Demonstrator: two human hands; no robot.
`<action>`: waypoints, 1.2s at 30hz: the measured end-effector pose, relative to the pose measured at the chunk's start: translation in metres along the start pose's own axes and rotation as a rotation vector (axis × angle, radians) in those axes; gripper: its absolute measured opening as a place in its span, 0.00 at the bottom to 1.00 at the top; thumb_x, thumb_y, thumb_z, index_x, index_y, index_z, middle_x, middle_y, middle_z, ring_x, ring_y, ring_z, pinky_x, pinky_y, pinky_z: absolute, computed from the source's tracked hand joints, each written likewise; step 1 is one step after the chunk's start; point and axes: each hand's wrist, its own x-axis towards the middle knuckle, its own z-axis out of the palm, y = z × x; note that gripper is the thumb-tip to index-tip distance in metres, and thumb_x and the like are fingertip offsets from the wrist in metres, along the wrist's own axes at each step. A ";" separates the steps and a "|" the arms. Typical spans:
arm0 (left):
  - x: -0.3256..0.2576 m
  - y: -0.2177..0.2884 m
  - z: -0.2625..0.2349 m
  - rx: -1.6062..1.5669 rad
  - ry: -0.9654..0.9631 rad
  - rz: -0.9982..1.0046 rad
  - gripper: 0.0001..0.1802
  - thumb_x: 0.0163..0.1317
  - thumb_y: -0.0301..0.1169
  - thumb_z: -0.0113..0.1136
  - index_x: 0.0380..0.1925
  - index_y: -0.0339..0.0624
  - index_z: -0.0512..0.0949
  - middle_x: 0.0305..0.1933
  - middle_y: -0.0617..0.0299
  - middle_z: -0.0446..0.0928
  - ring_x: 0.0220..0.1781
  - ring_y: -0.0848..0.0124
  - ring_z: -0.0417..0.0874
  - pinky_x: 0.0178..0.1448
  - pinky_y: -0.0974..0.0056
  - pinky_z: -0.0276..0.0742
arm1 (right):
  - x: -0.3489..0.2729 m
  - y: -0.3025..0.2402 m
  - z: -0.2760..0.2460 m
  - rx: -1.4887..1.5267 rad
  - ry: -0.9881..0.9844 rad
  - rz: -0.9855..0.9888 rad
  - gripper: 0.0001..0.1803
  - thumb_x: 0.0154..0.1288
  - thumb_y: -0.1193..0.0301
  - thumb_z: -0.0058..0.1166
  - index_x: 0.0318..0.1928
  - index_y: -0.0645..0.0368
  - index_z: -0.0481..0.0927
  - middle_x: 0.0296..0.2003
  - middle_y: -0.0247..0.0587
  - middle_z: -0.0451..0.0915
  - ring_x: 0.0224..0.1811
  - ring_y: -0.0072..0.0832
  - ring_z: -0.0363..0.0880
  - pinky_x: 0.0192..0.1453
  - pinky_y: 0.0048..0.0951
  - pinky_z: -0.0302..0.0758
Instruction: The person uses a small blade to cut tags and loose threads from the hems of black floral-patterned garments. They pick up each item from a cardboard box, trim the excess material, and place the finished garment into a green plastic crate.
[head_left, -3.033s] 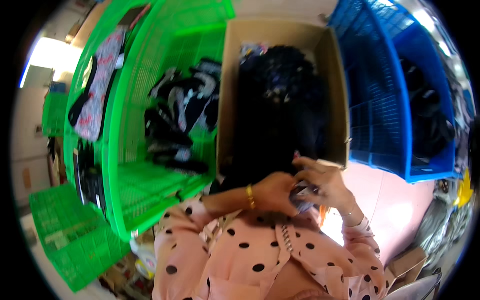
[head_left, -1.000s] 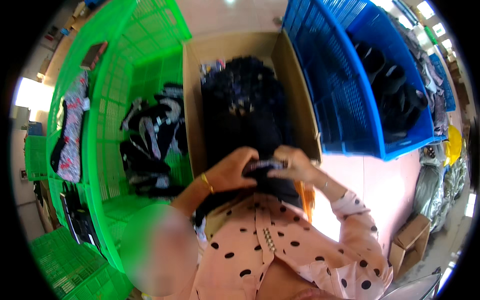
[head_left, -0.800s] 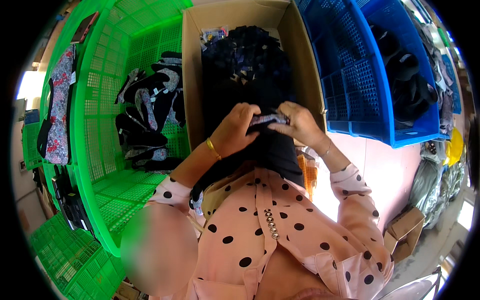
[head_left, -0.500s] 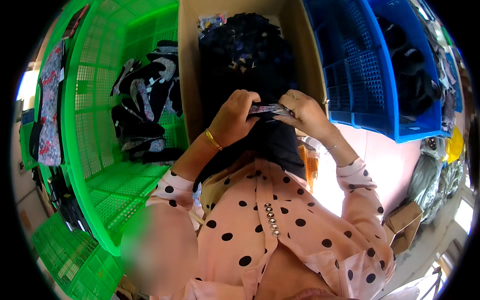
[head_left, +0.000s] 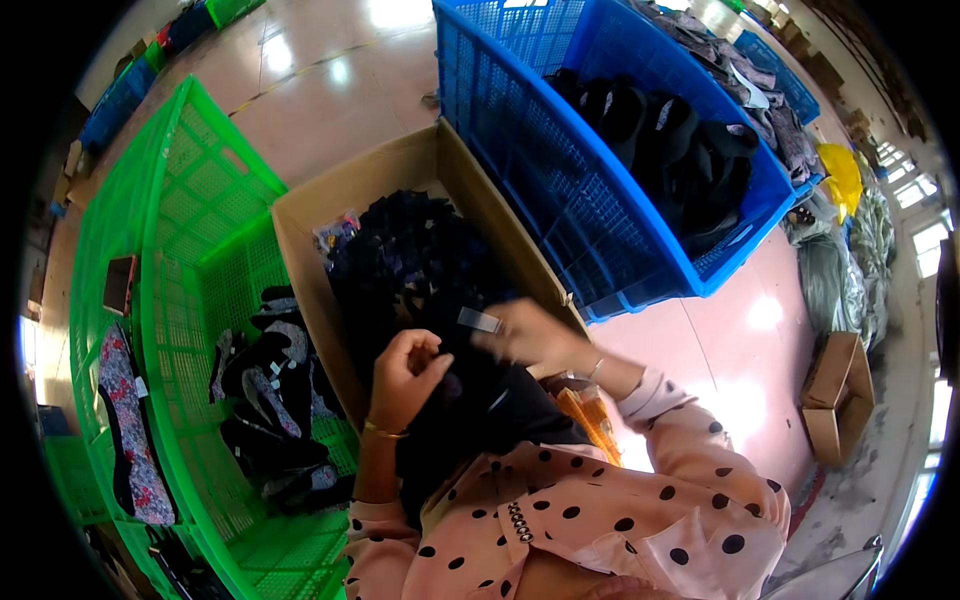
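My left hand [head_left: 405,378] is over the near part of a cardboard box [head_left: 360,172], its fingers loosely curled and the thumb apart, with nothing visible between them. To its right is my right hand [head_left: 540,338], blurred by motion, with a small flat grey piece [head_left: 479,320] at its fingertips; its kind is too unclear to tell. Below both hands, black cloth [head_left: 490,410] lies over my lap. Inside the box is a heap of dark scraps [head_left: 425,235], along with a small clear packet [head_left: 337,232] in the far left corner.
A green crate [head_left: 170,250] on the left holds black and floral fabric pieces [head_left: 285,385]; a floral strip [head_left: 135,430] and a phone [head_left: 120,285] lie beyond its left wall. A blue crate [head_left: 570,170] at right holds black padded pieces [head_left: 670,140]. A small carton [head_left: 835,400] stands farther right.
Both hands have let go of the black floral-edged piece they held between them and moved apart. The small grey piece now shows by my right hand. The whole view has swung left.
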 end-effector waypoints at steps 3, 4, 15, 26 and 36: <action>-0.019 -0.020 -0.030 -0.231 0.285 -0.064 0.05 0.61 0.24 0.62 0.36 0.42 0.76 0.34 0.66 0.77 0.32 0.79 0.78 0.37 0.73 0.77 | 0.001 0.000 -0.070 -0.049 0.437 -0.100 0.16 0.70 0.56 0.50 0.45 0.55 0.80 0.45 0.43 0.80 0.47 0.31 0.80 0.52 0.37 0.77; -0.027 -0.047 -0.041 -0.097 0.412 -0.025 0.04 0.62 0.25 0.61 0.36 0.42 0.77 0.35 0.66 0.78 0.32 0.79 0.78 0.38 0.72 0.78 | 0.003 -0.025 -0.080 0.012 0.686 -0.133 0.18 0.71 0.55 0.48 0.47 0.54 0.79 0.47 0.42 0.78 0.46 0.32 0.79 0.52 0.37 0.76; -0.194 -0.361 -0.085 -0.033 0.856 -0.981 0.13 0.55 0.29 0.65 0.40 0.39 0.81 0.37 0.55 0.84 0.38 0.62 0.85 0.44 0.61 0.80 | 0.041 0.000 0.034 0.470 0.253 0.164 0.24 0.75 0.48 0.40 0.45 0.57 0.73 0.20 0.26 0.64 0.16 0.13 0.55 0.19 0.16 0.51; -0.187 -0.409 -0.033 0.487 -0.061 -1.450 0.35 0.52 0.52 0.64 0.55 0.41 0.75 0.52 0.42 0.79 0.53 0.48 0.81 0.57 0.51 0.76 | 0.056 0.064 0.099 0.202 0.344 0.019 0.08 0.73 0.67 0.49 0.39 0.58 0.72 0.25 0.21 0.65 0.22 0.07 0.55 0.26 0.12 0.50; -0.230 -0.404 -0.029 -0.087 0.749 -0.943 0.32 0.42 0.44 0.71 0.46 0.38 0.75 0.44 0.43 0.80 0.45 0.44 0.81 0.50 0.49 0.76 | 0.056 0.059 0.103 0.178 0.398 0.038 0.08 0.71 0.69 0.52 0.35 0.58 0.71 0.27 0.22 0.65 0.26 0.09 0.57 0.31 0.12 0.55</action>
